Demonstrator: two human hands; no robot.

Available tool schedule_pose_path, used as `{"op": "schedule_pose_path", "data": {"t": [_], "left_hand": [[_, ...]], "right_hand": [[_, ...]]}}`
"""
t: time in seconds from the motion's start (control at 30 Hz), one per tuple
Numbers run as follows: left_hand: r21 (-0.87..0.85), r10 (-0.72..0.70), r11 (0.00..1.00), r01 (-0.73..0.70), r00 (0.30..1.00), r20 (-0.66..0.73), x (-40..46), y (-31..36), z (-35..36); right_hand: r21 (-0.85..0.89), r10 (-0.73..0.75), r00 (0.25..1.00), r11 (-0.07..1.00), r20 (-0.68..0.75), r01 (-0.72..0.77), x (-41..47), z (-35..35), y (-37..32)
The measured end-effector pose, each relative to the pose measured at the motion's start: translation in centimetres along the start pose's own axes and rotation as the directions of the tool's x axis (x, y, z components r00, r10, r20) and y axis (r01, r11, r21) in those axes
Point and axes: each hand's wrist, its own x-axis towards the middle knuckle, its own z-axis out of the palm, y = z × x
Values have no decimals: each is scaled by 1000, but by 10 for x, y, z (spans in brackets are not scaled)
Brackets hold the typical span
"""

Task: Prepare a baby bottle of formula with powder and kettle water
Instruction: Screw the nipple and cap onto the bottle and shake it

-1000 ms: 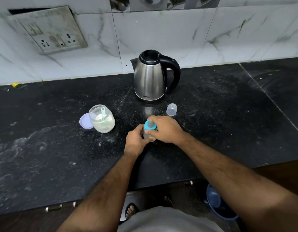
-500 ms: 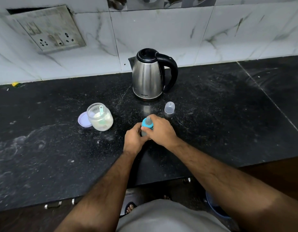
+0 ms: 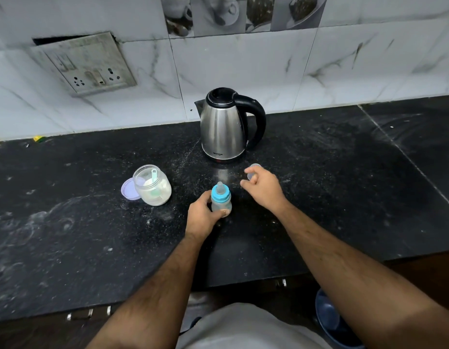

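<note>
Two hands over a dark speckled surface [image 3: 67, 248]. Left hand [image 3: 202, 217] wrapped around the lower body of a small baby bottle [image 3: 220, 201], thumb across its front, fingers curled behind; grip closed on it. Bottle upright on the surface, blue ring and clear teat on top, pale contents inside. Right hand [image 3: 265, 188] apart from the bottle, off to its right, fingers loosely bent and spread, grip holding nothing, fingertips at a small clear cap [image 3: 253, 170]; cannot tell whether touching it. Cap partly hidden by those fingers, resting just in front of the kettle. Steel kettle [image 3: 224, 127] with black lid and black handle standing behind the bottle, close to the tiled wall, handle turned to the right. Glass jar [image 3: 152, 185] of white powder to the left of the bottle, well apart from it, open, with a pale green scoop [image 3: 154, 176] standing inside. Lilac lid [image 3: 127, 190] lying flat on the surface, touching the jar's left side. Socket plate [image 3: 84, 62] on the wall, upper left. Dark blue bowl [image 3: 329, 321] on the floor, lower right.
</note>
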Motion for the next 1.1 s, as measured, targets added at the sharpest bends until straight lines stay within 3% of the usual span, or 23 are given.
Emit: {"op": "schedule_pose_path", "data": {"t": [0.13, 0.3, 0.53, 0.7, 1.1], "left_hand": [[-20, -13, 1000, 13, 1000, -8, 1, 2, 2], [-34, -30, 999, 29, 999, -29, 1, -1, 4], [-34, -54, 998, 52, 998, -42, 1, -3, 5], [-10, -47, 999, 47, 997, -60, 0, -4, 4], [-48, -36, 998, 34, 999, -39, 2, -10, -5]], "right_hand": [[-71, 96, 995, 993, -42, -99, 24, -13, 16], [-205, 160, 987, 967, 12, -154, 49, -17, 23], [-351, 167, 977, 930, 132, -111, 67, -10, 27], [-418, 96, 986, 908, 134, -32, 69, -7, 33], [-18, -93, 996, 996, 13, 93, 26, -13, -7]]}}
